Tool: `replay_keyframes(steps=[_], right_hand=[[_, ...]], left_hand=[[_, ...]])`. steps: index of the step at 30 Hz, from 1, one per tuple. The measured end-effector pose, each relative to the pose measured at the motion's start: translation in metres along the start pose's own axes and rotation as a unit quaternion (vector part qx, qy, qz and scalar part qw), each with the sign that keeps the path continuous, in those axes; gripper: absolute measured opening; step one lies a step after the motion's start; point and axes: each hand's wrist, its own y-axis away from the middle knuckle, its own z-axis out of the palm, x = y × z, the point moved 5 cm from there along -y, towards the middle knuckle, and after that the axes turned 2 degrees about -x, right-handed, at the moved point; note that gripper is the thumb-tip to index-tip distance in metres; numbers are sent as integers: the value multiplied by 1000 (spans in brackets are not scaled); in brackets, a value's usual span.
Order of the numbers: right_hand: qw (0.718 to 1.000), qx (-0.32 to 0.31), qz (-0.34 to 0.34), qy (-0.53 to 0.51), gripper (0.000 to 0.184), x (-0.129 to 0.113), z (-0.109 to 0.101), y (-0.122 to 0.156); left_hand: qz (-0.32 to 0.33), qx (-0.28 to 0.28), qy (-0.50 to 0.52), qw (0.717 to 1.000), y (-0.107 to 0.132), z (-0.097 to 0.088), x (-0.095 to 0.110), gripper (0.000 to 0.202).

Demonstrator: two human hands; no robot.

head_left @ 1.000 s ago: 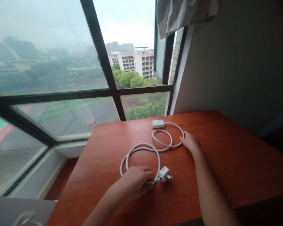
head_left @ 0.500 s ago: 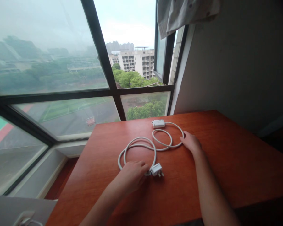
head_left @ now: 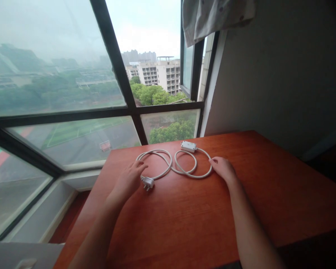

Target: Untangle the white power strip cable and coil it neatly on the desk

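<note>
A white power cable (head_left: 184,172) lies in two loops on a red-brown wooden table (head_left: 184,216). A small white box (head_left: 188,146) is at its far end and a white plug (head_left: 148,182) at its near left end. My left hand (head_left: 128,179) is closed on the cable right beside the plug, near the table's left edge. My right hand (head_left: 223,169) lies flat on the table, its fingertips pressing the right side of the right loop.
The table stands in a corner. A large dark-framed window (head_left: 123,108) runs along its far and left sides, and a grey wall (head_left: 282,74) is on the right. A pale cloth (head_left: 212,16) hangs above the window corner.
My left hand has carried the plug end up and to the left, away from me, and the left loop moved with it. My right hand has stayed on the right loop.
</note>
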Motion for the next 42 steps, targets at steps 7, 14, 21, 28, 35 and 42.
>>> replay_keyframes(steps=[7,14,21,28,35,42], right_hand=[[999,-40,-10,6,55,-3,-2,4],[999,-10,24,29,32,13,2,-3],[1000,-16,-3,6,22,11,7,-6],[1000,-16,-11,-2,19,17,12,-10],[999,-21,-18,-31,18,22,16,-14],[999,-6,-34,-40,18,21,17,-14]], left_hand=[[117,-33,119,985,5,17,90,38],[150,-71,98,981,11,64,129,16],[157,-52,142,976,14,73,124,13],[166,-59,183,967,14,70,120,14],[166,-57,184,967,15,72,118,14],[168,-50,182,968,14,73,117,15]])
